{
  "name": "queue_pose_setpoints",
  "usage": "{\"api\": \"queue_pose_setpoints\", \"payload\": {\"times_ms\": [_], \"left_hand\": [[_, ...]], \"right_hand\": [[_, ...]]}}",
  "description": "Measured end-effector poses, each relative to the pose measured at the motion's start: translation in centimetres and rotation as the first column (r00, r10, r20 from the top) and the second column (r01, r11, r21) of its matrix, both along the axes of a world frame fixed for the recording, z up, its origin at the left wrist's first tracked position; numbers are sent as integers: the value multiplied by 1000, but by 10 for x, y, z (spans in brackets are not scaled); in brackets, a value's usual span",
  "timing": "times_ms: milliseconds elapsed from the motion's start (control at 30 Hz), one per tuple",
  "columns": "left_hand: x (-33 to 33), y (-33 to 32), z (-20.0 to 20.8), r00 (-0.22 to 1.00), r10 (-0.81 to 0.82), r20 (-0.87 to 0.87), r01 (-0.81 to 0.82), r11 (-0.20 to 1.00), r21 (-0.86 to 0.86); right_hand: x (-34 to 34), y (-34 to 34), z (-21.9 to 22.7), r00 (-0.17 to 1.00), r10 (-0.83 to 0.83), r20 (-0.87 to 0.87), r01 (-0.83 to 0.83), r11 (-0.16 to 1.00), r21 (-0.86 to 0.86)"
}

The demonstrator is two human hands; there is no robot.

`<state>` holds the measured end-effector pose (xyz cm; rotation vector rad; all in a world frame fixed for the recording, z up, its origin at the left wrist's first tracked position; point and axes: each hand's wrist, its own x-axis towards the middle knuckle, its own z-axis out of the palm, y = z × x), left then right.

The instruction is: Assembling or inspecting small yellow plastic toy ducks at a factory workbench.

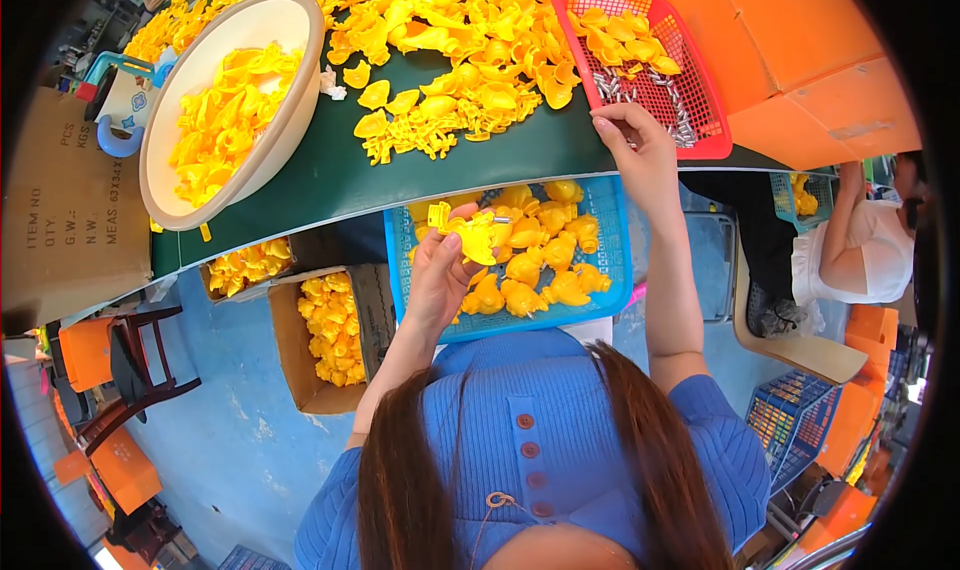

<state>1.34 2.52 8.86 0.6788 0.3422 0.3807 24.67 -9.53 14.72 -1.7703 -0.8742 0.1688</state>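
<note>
My left hand (436, 270) grips a yellow plastic shell part (474, 238) over the blue tray. A short metal pin (501, 220) shows at that part's right side. At the near left edge of the red basket (717, 120), my right hand (645, 155) is closed, thumb and forefinger drawn together; what they hold, if anything, is too small to make out. Loose silver metal pins (682, 122) and several yellow shells (625, 42) lie inside that basket. Below my hands, rounded yellow pieces (525, 268) fill much of the blue tray (402, 255).
Piles of yellow parts (450, 30) cover the dark green table (300, 185). A cream basin (270, 160) of yellow parts stands left, an orange box (800, 60) right. Cardboard boxes (300, 355) sit on the floor. Another person (850, 245) sits at the far right.
</note>
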Motion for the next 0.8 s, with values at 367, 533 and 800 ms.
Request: {"api": "queue_pose_setpoints", "payload": {"times_ms": [367,533,800], "left_hand": [[1,0,-4,1000,-11,-8,10,1000,-5],[2,0,-3,1000,1,-14,-1,1000,-7],[0,0,-3,1000,-7,-1,7,1000,-13]], "right_hand": [[48,19,-21,965,-109,239,148,978,-148],[67,19,-25,966,91,243,6,928,-372],[86,23,-35,948,191,254,-7,810,-586]]}}
